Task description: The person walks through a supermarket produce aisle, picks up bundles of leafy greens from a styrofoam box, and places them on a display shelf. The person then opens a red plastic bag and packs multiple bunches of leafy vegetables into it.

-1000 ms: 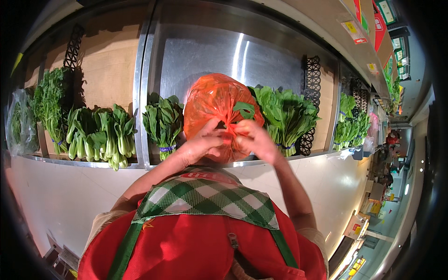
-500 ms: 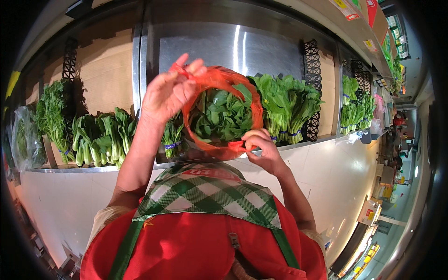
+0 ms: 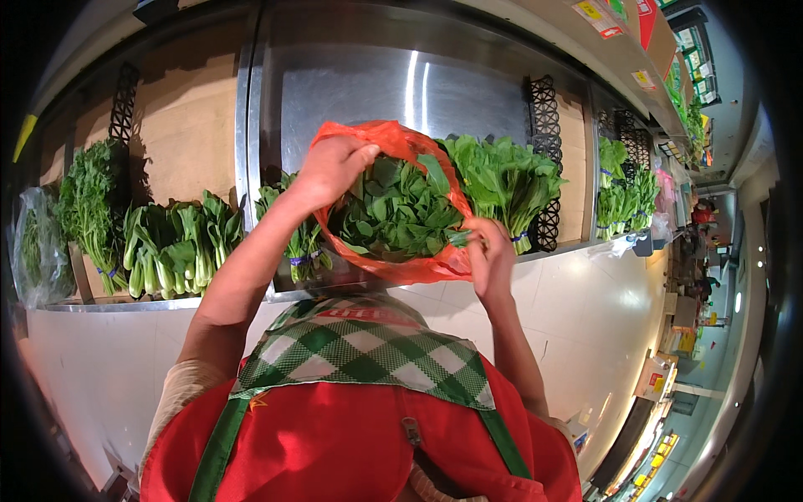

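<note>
A red plastic bag (image 3: 393, 272) stands with its mouth wide around loose leafy greens (image 3: 393, 205). My left hand (image 3: 336, 170) is closed on the bag's rim at the upper left, thumb pointing inward over the leaves. On the right side of the mouth, my right hand (image 3: 488, 251) pinches the rim, its fingertips close to the greens. Just right of the bag stand bunched leafy greens (image 3: 506, 180) tied with purple bands. Another banded bunch (image 3: 303, 243) is partly hidden behind my left forearm.
Farther left on the display shelf are bok choy (image 3: 180, 251), feathery greens (image 3: 88, 201) and a clear bag of greens (image 3: 38, 243). A bare metal panel (image 3: 351, 84) lies behind the bag. Black lattice dividers (image 3: 545, 159) separate sections. More banded bunches (image 3: 623, 201) sit at right.
My left hand has come down from above the rim and closed on it. The bag's mouth is wider, showing more greens. My right hand has shifted slightly up and right.
</note>
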A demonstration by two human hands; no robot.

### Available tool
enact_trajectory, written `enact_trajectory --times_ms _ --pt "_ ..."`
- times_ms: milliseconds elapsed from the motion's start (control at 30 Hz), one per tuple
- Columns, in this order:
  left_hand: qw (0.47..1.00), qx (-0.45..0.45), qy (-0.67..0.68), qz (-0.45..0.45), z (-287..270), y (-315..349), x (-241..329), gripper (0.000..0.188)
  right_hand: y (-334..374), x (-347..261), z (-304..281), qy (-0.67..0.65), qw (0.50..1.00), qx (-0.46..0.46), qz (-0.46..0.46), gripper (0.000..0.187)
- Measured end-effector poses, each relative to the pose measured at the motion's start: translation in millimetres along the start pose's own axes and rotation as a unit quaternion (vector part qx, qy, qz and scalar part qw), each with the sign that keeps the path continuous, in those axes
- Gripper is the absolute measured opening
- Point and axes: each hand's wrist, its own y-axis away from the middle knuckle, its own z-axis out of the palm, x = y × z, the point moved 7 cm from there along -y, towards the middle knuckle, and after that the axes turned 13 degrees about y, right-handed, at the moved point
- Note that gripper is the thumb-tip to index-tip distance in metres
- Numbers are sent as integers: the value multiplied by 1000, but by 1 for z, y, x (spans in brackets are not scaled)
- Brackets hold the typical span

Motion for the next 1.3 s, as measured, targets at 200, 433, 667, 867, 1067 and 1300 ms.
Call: enact_trajectory --times_ms 200,433,667,867,1067,1300 --pt "940 -20 -241 243 44 -34 35 31 -28 53 70 -320 898 -97 287 31" --pt "989 -80 -83 97 72 -99 17 34 -40 111 65 -73 990 32 116 49" --pt "952 92 -109 271 70 7 37 24 -47 70 34 103 994 -26 -9 39" --pt "967 11 -255 12 121 90 -6 60 -77 17 68 -66 977 -166 -120 87" --pt "917 28 -396 44 151 106 0 61 -58 21 89 41 929 -307 -203 106" --pt "984 58 -160 44 166 112 -9 55 3 30 65 73 873 -297 -379 90"
